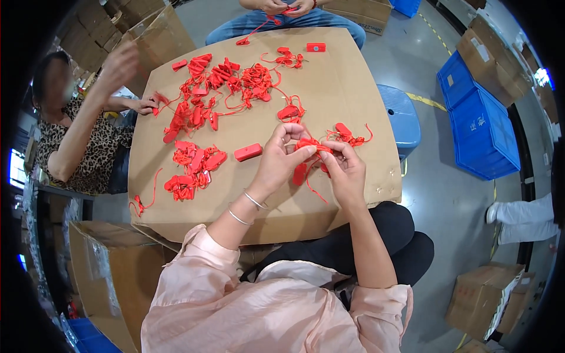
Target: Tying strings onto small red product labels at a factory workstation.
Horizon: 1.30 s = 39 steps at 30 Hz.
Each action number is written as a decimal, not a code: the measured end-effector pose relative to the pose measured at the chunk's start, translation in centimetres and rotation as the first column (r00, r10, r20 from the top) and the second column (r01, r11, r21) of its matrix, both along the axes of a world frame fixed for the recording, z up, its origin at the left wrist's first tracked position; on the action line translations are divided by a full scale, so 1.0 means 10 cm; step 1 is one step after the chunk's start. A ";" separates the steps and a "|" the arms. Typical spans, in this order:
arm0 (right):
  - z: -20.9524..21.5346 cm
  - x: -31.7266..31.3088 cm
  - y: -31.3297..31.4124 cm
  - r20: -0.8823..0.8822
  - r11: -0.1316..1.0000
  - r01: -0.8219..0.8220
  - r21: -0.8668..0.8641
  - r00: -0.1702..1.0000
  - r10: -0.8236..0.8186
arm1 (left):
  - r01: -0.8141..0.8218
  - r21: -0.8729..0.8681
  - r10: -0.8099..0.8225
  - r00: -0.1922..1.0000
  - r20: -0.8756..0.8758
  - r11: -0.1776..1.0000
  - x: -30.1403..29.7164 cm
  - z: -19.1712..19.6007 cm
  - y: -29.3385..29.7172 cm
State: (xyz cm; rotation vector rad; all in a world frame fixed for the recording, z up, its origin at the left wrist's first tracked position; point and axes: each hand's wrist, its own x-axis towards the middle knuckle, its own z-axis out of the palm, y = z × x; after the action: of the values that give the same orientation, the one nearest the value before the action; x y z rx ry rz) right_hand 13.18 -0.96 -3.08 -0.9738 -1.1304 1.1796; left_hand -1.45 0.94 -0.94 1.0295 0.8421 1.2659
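Observation:
Above the near right part of the cardboard-covered table, my left hand and my right hand meet with closed fingers around a bundled red cord. Small red plastic pieces hang below it, and a loose cord end trails onto the cardboard. To the left of my left hand lies a red rectangular block. Just beyond my right hand sits another small bundle of red cord and plastic. Two bracelets circle my left wrist.
A large heap of red corded pieces covers the table's far left, with a smaller pile nearer. Co-workers sit at the left and far side, handling red pieces. A blue stool and blue crates stand right.

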 end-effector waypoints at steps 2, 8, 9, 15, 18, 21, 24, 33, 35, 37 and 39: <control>0.02 0.02 0.00 -0.085 0.999 -0.028 -0.015 0.996 0.027 | 0.066 0.040 -0.050 0.946 -0.320 0.997 -0.03 0.11 0.00; -0.03 -0.04 -0.01 0.310 0.989 -0.129 -0.067 0.940 0.143 | 0.075 0.023 -0.064 0.945 -0.321 0.997 -0.16 0.14 0.04; -0.04 -0.06 -0.03 0.488 0.990 -0.139 -0.005 0.864 0.124 | 0.078 0.024 -0.066 0.945 -0.321 0.997 -0.15 0.15 0.01; 0.02 -0.03 -0.07 0.510 0.980 -0.168 -0.107 0.837 0.199 | -0.039 0.118 0.072 0.956 -0.283 0.992 -0.14 0.16 -0.05; 0.02 -0.05 -0.08 0.442 0.989 -0.132 -0.075 0.884 0.151 | -0.143 0.125 0.174 0.941 -0.291 0.982 -0.22 0.08 -0.04; 0.07 -0.05 -0.08 0.321 0.998 0.019 0.057 0.947 -0.037 | -0.177 0.156 0.220 0.919 -0.326 0.972 -0.25 0.08 -0.06; 0.01 -0.01 -0.01 0.166 0.990 0.086 0.116 0.981 -0.105 | -0.137 0.122 0.172 0.921 -0.350 0.983 -0.28 0.03 -0.08; 0.24 0.02 -0.04 0.489 0.806 -0.050 0.590 0.817 -0.307 | 0.039 0.130 0.051 0.784 -0.619 0.991 -0.35 -0.11 -0.10; 0.24 0.02 -0.07 0.470 0.797 -0.062 0.601 0.834 -0.289 | 0.100 0.148 0.032 0.717 -0.696 0.984 -0.30 0.02 -0.14; 0.25 -0.02 -0.08 0.444 0.841 -0.087 0.533 0.875 -0.191 | 0.096 0.148 0.028 0.746 -0.666 0.984 -0.31 0.01 -0.17; 0.23 0.00 -0.08 0.434 0.862 -0.097 0.497 0.888 -0.150 | 0.111 0.146 -0.002 0.801 -0.599 0.983 -0.34 -0.02 -0.20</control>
State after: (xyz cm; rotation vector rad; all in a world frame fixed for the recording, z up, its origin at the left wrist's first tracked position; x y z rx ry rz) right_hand 13.20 -1.73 -0.76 -0.8624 -1.6983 0.5669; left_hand -4.89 -1.08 -1.15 1.6335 1.1787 0.9730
